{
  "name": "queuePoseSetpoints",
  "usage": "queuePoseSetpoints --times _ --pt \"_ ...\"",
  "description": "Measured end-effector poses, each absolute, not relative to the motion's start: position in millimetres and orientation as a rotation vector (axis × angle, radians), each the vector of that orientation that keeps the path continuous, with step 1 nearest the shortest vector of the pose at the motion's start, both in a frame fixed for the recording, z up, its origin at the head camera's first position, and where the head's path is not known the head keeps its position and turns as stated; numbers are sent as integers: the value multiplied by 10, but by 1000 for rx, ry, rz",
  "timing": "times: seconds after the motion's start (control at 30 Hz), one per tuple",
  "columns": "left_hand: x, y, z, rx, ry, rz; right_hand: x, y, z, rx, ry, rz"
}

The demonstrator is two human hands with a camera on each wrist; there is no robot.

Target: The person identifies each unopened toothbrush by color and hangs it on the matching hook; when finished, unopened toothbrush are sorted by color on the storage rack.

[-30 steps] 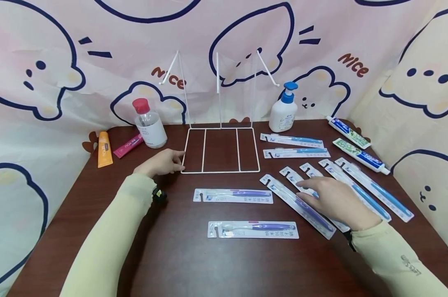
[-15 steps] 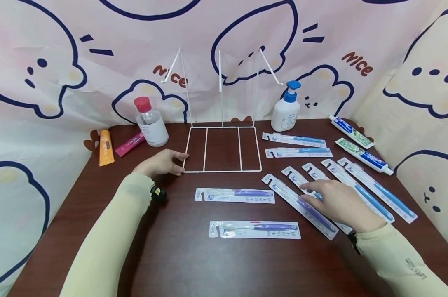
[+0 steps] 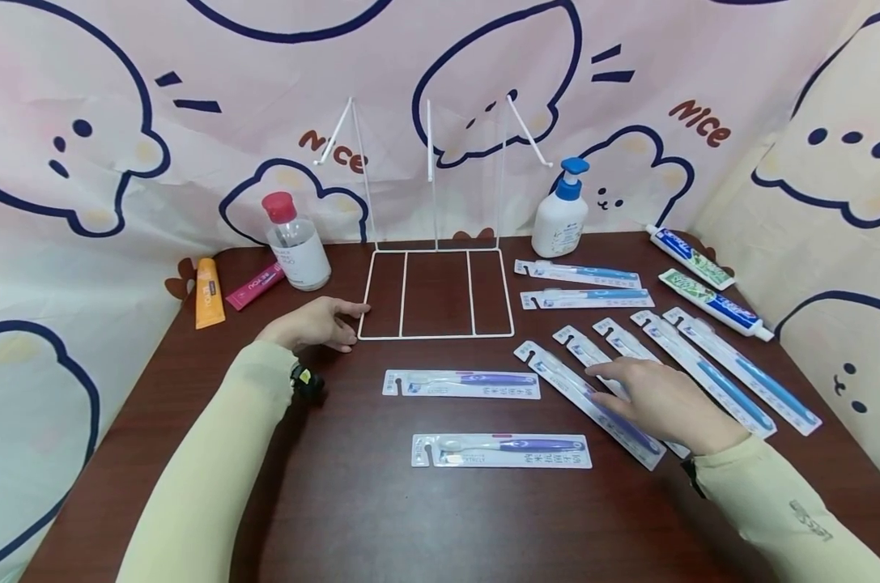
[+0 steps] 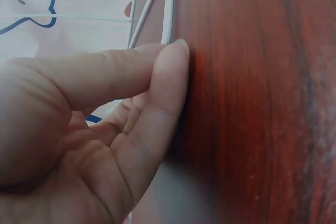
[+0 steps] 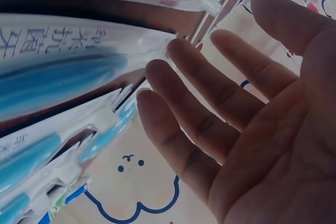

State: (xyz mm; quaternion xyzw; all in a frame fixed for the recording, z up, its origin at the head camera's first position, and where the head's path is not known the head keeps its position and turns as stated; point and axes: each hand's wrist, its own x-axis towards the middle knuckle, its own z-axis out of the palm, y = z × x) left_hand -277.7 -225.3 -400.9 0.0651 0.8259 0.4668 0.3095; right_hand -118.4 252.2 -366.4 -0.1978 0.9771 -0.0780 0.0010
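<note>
A white wire rack [image 3: 434,338] stands at the back, three hooks at its top. My left hand [image 3: 316,325] grips its left side near the front corner; in the left wrist view the thumb and fingertips meet beside the wire [image 4: 168,9]. My right hand [image 3: 661,401], fingers [image 5: 202,98] spread and fairly straight, hovers over slanting toothbrush packs, holding nothing. Beneath or beside it lie a purple toothbrush pack [image 3: 542,364] and several blue toothbrush packs [image 3: 741,372]. Two more purple toothbrush packs, one upper [image 3: 461,385] and one lower [image 3: 501,451], lie crosswise in front of the rack.
A red-capped bottle [image 3: 297,255], a pink tube [image 3: 255,285] and an orange tube [image 3: 209,294] are at the left. Right of the rack are a blue pump bottle [image 3: 560,219], two crosswise blue toothbrush packs [image 3: 587,299] and two toothpaste tubes [image 3: 715,305]. Patterned cloth encloses the table.
My left thumb has shifted slightly back from the rack's front corner, while the index finger stays at the side wire. The right hand is nearly still. The packs have kept their places.
</note>
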Motion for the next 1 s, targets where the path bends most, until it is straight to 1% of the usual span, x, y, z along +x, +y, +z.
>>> queuePoseSetpoints --times 0.13,0.53,0.83,1.0 --pt "-2773 -2243 -3997 184 2202 1221 -1200 2491 -3686 -644 3064 -227" --pt "-2748 -2173 -4009 182 2325 1187 -1202 2371 -3819 -530 3001 -121" --pt "-2735 -2195 -4032 217 2365 1169 -1275 2335 -3853 -397 2973 -203" --pt "-2718 -2214 -4011 267 2437 1087 -1316 2317 -3795 -327 2903 -232"
